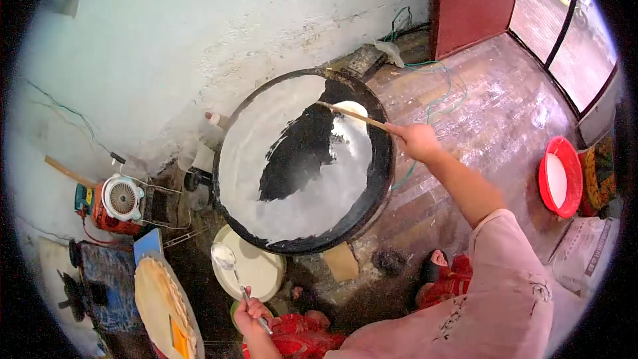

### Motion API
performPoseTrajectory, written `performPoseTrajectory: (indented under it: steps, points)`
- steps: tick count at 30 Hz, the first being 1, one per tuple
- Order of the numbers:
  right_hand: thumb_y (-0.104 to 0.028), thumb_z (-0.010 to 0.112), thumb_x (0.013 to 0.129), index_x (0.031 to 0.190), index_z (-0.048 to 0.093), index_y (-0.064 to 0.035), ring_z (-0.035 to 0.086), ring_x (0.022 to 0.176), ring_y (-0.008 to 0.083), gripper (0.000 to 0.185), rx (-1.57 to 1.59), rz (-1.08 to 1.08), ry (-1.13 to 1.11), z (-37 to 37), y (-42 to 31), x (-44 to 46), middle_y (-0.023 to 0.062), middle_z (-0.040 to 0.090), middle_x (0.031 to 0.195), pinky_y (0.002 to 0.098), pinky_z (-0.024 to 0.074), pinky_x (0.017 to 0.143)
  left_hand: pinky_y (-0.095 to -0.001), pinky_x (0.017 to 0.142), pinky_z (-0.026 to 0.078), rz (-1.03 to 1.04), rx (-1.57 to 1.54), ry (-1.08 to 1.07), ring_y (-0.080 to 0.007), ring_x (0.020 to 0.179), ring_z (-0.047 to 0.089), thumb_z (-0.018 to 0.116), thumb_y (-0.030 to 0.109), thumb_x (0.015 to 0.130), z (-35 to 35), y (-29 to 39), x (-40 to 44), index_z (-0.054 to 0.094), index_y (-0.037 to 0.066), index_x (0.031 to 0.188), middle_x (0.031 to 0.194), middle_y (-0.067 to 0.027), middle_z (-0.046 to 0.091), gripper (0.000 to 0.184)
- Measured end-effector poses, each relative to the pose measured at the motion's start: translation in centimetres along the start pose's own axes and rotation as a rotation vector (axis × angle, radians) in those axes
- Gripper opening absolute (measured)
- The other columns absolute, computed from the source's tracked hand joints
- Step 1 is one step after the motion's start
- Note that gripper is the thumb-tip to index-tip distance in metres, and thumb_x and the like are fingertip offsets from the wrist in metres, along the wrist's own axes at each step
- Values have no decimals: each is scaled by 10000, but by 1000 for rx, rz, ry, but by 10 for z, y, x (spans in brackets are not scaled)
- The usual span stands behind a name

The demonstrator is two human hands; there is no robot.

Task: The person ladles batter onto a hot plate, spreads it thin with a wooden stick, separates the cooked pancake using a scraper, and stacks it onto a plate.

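A large round black griddle (292,166) carries a thin white layer of batter (246,153), with a dark uncoated patch through its middle. My right hand (417,141) is closed round one end of a wooden spreader (362,118). The stick reaches over the griddle's far right part, beside a thicker white pool of batter (351,109). Low in the view, my left hand (251,314) grips the handle of a metal ladle (224,256). White batter coats the ladle's bowl, which is above a tub of pale batter (269,272).
Left of the tub, a stack of thin round flatbreads (158,299) stands near a blower (122,198) with cables. A red basin (560,176) sits on the floor at right, near a white sack (581,252). The wall (166,46) rises behind the griddle.
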State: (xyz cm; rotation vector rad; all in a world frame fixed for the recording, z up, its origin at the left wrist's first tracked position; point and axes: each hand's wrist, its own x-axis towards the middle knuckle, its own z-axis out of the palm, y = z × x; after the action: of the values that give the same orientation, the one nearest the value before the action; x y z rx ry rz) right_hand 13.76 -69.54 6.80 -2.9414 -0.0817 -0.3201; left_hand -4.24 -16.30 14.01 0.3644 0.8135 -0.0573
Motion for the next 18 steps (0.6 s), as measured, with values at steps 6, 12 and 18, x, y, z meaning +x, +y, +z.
performPoseTrajectory:
  steps: [6,12,18]
  points:
    - [-158,574,700,1068,608,-290,566,558,276,392,230,-276,120,-5,35,-20,86,553,607,379,469,533,-247,384,386,26,-8,32,-117,432,420,282,225,950,8,-6,4,492,-3,1119,659,-48,496,353]
    - [-153,521,753,1050,615,-294,580,625,278,342,150,58,170,13,6,69,79,572,657,389,474,576,-238,398,358,41,37,52,-110,469,397,352,196,924,14,-9,8,508,25,1120,634,-21,410,304]
    - [-137,504,764,1082,588,-335,586,676,284,385,132,-137,-14,9,30,34,61,592,748,407,471,603,-292,426,343,-56,86,-134,-165,476,336,348,221,895,-2,0,17,463,2,851,581,-52,374,251]
